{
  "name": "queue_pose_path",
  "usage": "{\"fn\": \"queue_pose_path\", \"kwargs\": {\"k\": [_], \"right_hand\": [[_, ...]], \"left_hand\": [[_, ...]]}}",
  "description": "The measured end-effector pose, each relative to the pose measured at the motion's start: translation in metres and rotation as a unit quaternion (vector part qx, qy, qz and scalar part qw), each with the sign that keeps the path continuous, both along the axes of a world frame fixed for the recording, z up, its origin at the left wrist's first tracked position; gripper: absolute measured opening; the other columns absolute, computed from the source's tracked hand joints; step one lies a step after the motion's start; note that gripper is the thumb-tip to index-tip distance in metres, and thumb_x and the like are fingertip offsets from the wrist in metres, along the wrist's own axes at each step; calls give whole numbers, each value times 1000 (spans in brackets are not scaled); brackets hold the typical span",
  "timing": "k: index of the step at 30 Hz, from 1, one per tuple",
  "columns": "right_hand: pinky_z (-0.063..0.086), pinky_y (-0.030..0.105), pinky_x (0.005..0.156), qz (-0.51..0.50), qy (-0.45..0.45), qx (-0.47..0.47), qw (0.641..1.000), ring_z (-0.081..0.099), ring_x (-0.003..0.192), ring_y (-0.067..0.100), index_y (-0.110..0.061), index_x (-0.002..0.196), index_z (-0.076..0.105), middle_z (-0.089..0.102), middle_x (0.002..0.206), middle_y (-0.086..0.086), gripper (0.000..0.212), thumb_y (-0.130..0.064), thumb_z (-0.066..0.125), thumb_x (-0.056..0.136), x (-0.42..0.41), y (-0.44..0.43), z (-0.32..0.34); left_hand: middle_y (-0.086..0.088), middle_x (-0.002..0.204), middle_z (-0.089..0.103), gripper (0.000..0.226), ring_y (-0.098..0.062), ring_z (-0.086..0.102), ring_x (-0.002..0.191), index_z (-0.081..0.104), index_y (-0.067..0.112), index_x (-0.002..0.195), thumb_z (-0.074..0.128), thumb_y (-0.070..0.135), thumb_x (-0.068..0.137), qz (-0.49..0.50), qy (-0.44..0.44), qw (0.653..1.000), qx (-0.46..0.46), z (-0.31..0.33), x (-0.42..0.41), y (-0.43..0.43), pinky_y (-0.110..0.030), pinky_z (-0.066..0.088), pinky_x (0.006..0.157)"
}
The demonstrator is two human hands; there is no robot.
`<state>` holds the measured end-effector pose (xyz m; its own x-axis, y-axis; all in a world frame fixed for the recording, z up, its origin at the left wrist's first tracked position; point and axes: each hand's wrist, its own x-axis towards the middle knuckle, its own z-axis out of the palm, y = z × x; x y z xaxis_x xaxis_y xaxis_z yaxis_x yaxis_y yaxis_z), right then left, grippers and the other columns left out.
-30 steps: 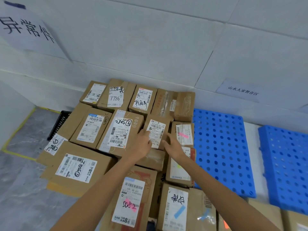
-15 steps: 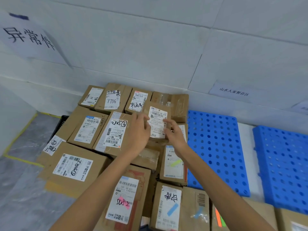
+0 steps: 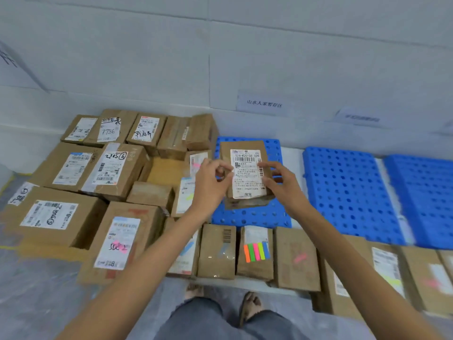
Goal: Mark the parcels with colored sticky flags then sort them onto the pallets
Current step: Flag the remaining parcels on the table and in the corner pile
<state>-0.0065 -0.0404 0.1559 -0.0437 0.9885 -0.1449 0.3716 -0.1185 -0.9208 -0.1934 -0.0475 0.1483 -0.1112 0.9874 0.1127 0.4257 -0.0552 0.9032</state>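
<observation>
Cardboard parcel (image 3: 245, 173) in grip of left hand (image 3: 208, 186) and right hand (image 3: 282, 185), over pallet (image 3: 247, 215).

The small parcel (image 3: 246, 173) is no longer in the pile of boxes (image 3: 115, 168). One second ago it lies there and both hands only touch its sides; half a second ago it is already lifted. Now it is over the nearest blue pallet (image 3: 247, 217), to the right of the pile. The left hand (image 3: 210, 185) holds its left edge, and the right hand (image 3: 282, 185) holds its right edge with the thumb on the white label (image 3: 246, 175). Where the parcel was, a gap (image 3: 166, 171) is open in the pile. The view also turns right and down, so the colored sticky flags (image 3: 256, 252) and the person's feet (image 3: 250, 303) come into sight.
</observation>
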Motion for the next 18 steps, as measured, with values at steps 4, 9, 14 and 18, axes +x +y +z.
{"fn": "queue_pose_path", "kwargs": {"k": [4,9,14,18], "right_hand": [[50,22,62,-23,-34,-42,998,53,85,20,-29,105,58,54,99,4,30,-3,52,90,86,-57,-27],[50,30,63,-15,-116,-105,988,53,82,13,-21,106,51,53,109,6,28,2,46,92,147,-104,-68],[39,14,58,-4,-146,-99,984,53,91,12,-14,104,45,52,108,0,28,10,40,89,155,-123,-88],[38,12,60,13,-150,-80,985,51,87,3,-15,104,44,49,98,-11,27,8,43,90,156,-125,-91]], "left_hand": [[1,92,58,9,-3,55,78,65,16,86,66,7,84,-55,-11,995,-84,-32,78,-46,-4,42,71],[5,86,59,18,-15,61,87,59,22,87,66,5,84,-88,-27,975,-204,-82,132,-76,-19,52,71],[-6,124,49,47,-24,49,118,47,14,125,69,23,83,-134,267,927,-225,-140,131,-83,-30,42,92],[-10,149,25,90,-26,25,137,19,11,146,73,36,78,-161,441,853,-228,-166,119,-85,-32,23,112]]}}
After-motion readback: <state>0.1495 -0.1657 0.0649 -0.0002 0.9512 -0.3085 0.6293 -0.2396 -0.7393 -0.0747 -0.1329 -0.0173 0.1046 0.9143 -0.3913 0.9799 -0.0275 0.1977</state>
